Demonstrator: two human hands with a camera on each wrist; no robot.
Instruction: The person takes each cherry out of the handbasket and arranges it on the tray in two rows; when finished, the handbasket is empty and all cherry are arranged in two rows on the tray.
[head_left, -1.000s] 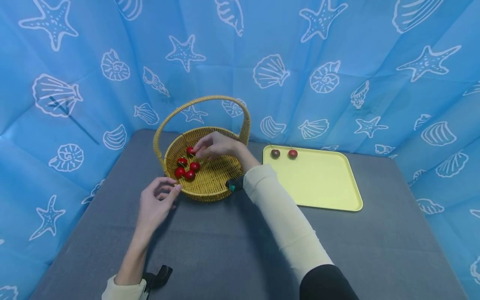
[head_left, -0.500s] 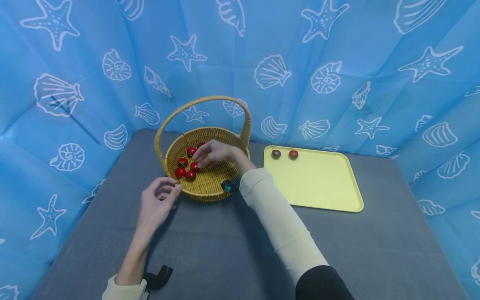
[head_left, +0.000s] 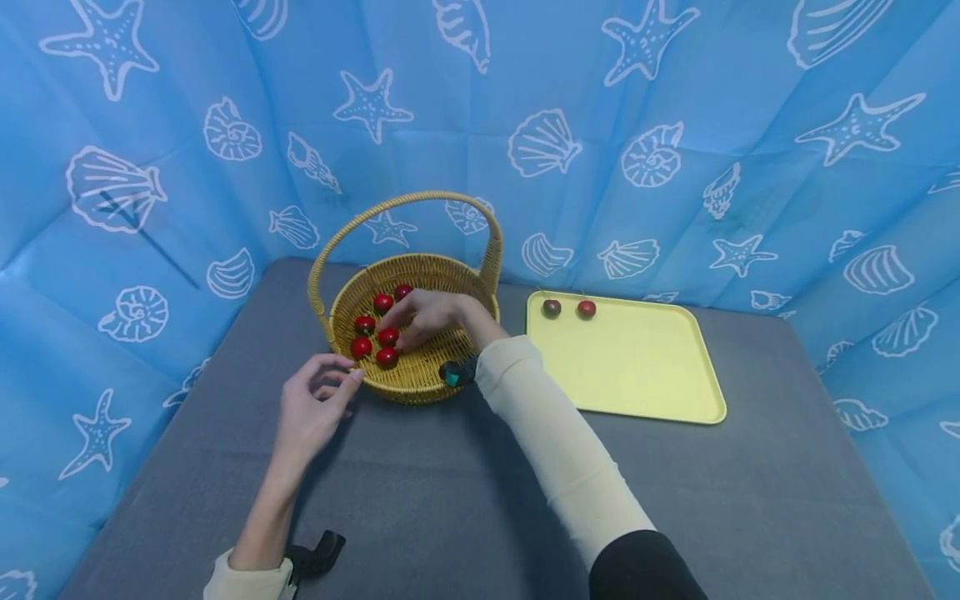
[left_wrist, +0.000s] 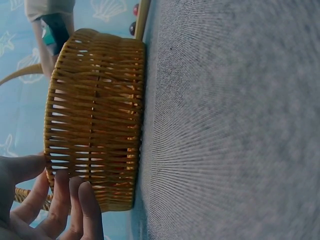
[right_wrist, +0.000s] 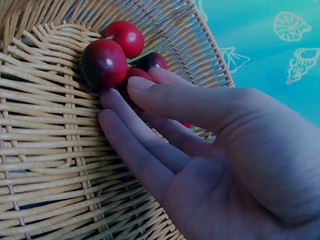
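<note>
A yellow wicker basket (head_left: 442, 379) with a tall arched handle stands on the grey cloth and holds several red cherries (head_left: 361, 347) on its left side. My left hand (head_left: 313, 408) grips the near-left rim, thumb at the top edge and fingers along the outer wall in the left wrist view. Inside the basket is my right hand (head_left: 431, 317), its fingers extended among the cherries. In the right wrist view, fingertips touch the underside of a dark red cherry (right_wrist: 104, 65), while the thumb partly hides another. Neither appears pinched.
To the right of the basket lies a yellow tray (head_left: 637, 358) with two darker cherries (head_left: 551, 308) at its back-left edge. A blue curtain (head_left: 465, 100) with shell and starfish prints hangs behind. The basket's handle (head_left: 405, 198) arches above the right hand.
My right hand has moved toward the near side of the basket, away from the back cherries. A near cherry has shifted slightly right and nearer. The left hand stays put.
</note>
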